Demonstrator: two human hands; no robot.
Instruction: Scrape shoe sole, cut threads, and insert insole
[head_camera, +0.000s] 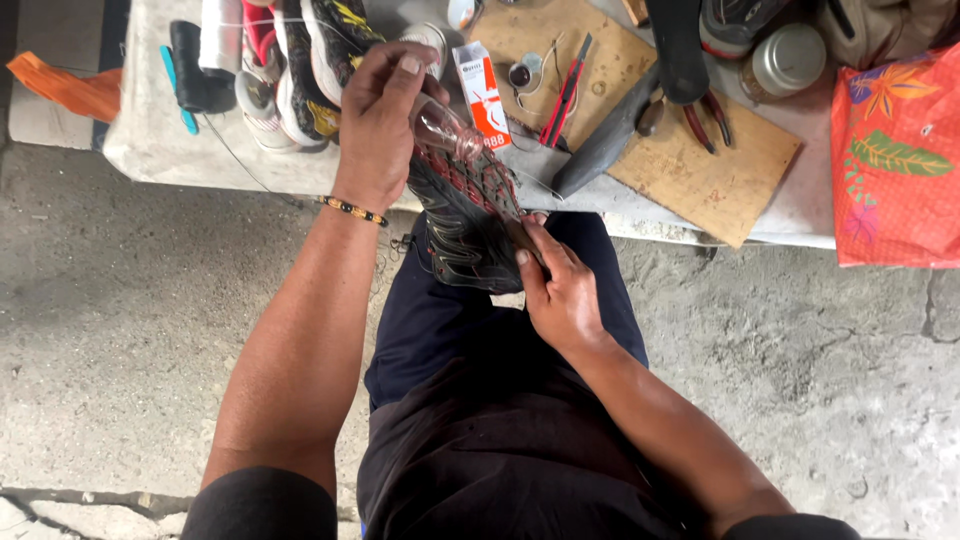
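While the desk (160, 150) along the top carries a wooden board (700, 170), more shoes (310, 60), a small orange-and-white box (480, 95) and a red-handled cutter (565, 95), the person holds a dark shoe (465, 215) with red stitching sole-up over the lap. The left hand (380, 120) has its grip closed around the toe end, fingers curled over a clear part there. The right hand (560, 290) pinches something thin against the sole's edge; I cannot make out what, and the shoe's upper is hidden.

I see short black sleeves, a black shirt, dark navy trousers (440, 330), and a black-and-yellow beaded bracelet (352, 210) on my left wrist.
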